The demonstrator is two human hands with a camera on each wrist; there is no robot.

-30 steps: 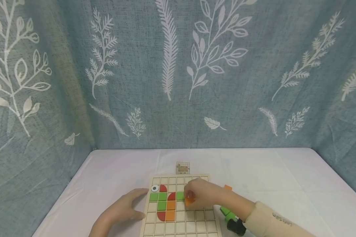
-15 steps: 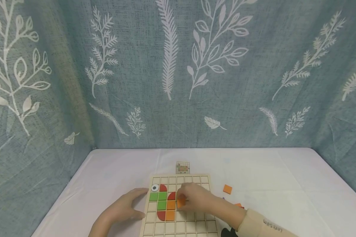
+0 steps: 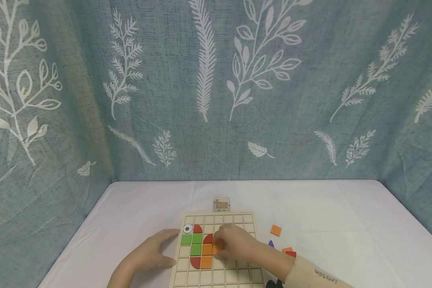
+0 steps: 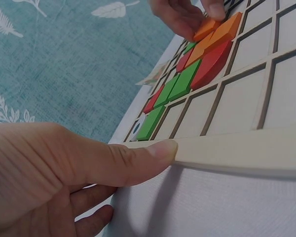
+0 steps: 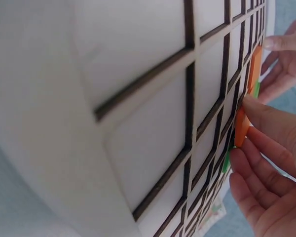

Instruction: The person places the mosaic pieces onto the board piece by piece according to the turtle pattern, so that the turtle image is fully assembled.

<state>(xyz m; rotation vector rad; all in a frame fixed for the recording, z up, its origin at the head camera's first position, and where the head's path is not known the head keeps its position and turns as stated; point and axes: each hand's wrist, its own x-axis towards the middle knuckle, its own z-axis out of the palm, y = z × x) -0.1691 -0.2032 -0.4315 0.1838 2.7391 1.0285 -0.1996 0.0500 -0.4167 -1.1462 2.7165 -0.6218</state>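
A pale wooden grid board (image 3: 231,276) lies on the table. Into its cells are set green tiles (image 3: 186,239), red quarter-round tiles (image 3: 196,263), orange square tiles (image 3: 206,262) and a white round eye piece (image 3: 188,229). My right hand (image 3: 237,242) pinches another orange square tile (image 5: 240,129) between thumb and fingers, tilted at the cell right of the upper orange one. At the board's left edge my left hand (image 3: 149,253) is spread, its thumb (image 4: 158,150) touching the rim. The right hand covers part of the grid behind it.
Beyond the board lies a small pattern card (image 3: 221,204). To its right are a loose orange tile (image 3: 276,230), a blue piece (image 3: 271,243), a red piece (image 3: 291,254) and black pieces (image 3: 273,284) partly under the right sleeve (image 3: 309,276). A patterned curtain (image 3: 216,120) stands behind.
My right hand has moved left across the board with the orange tile, to beside the orange tiles there. Loose pieces right of the board have come into view. The left hand stays put.
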